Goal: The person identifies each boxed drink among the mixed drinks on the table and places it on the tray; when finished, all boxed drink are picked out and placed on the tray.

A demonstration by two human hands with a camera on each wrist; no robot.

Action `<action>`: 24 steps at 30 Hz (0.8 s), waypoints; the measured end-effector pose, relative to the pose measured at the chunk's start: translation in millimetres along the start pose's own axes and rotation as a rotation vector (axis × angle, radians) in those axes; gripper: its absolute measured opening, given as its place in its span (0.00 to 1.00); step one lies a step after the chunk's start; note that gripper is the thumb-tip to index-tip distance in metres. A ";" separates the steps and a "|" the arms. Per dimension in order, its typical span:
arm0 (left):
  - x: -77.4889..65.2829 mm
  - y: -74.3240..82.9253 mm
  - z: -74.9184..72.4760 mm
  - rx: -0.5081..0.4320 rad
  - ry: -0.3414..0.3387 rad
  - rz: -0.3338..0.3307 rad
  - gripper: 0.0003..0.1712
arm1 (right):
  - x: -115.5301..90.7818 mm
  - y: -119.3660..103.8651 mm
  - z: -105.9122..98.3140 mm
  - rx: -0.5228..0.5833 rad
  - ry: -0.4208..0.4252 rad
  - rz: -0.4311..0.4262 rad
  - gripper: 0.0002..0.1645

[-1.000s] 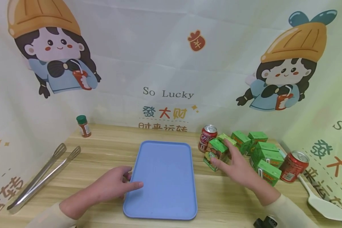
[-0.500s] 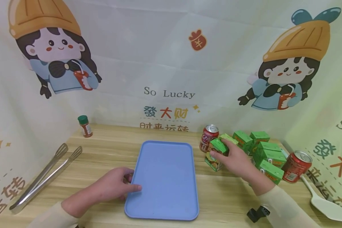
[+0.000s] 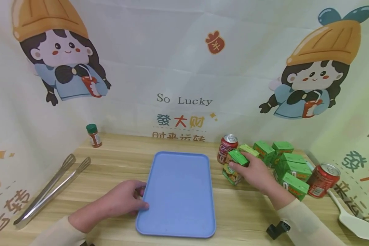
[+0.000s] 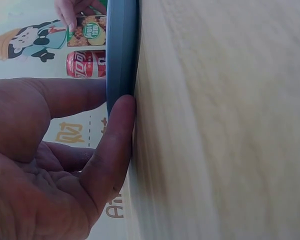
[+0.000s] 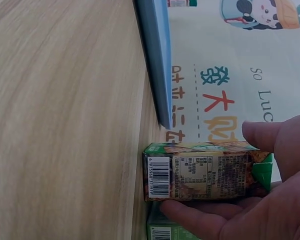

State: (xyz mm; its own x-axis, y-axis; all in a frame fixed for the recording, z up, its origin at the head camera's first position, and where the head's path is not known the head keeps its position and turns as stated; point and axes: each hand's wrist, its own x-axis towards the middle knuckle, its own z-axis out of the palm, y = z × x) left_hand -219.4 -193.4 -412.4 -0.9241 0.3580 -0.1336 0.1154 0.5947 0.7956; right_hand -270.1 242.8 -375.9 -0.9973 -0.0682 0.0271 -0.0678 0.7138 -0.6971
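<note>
A blue tray (image 3: 178,194) lies on the wooden table in the middle of the head view. At its left edge my left hand (image 3: 126,197) pinches the rim; in the left wrist view the thumb is on the rim's upper side, with a finger (image 4: 112,145) along its outer side. My right hand (image 3: 258,174) holds a small green-topped drink carton (image 3: 233,167) standing right of the tray. The right wrist view shows the barcode side of this drink carton (image 5: 205,175), with the thumb and fingers on opposite sides. Its base appears to be on the table.
A red can (image 3: 227,150) and a lighter green carton (image 3: 248,149) stand behind the held one. Several green cartons (image 3: 292,167) cluster rightward, beside another red can (image 3: 323,179) and a white spatula (image 3: 356,223). Left are metal tongs (image 3: 53,191) and a green-capped spice jar (image 3: 94,136).
The right hand's thumb and fingers have closed in on the drink carton, which stands a little straighter. The left thumb has drawn back to the tray's rim. The head view has shifted slightly.
</note>
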 end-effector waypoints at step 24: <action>-2.5 0.1 -2.2 -0.008 -0.024 0.029 0.43 | 0.3 -0.1 2.2 0.019 0.011 0.001 0.49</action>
State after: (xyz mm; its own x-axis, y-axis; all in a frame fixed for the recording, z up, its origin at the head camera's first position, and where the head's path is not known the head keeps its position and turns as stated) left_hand -217.9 -195.7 -410.6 -0.9112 0.3926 -0.1245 0.1392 0.5781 0.8040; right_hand -270.3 241.2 -377.4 -0.9976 -0.0599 0.0341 -0.0664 0.7008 -0.7103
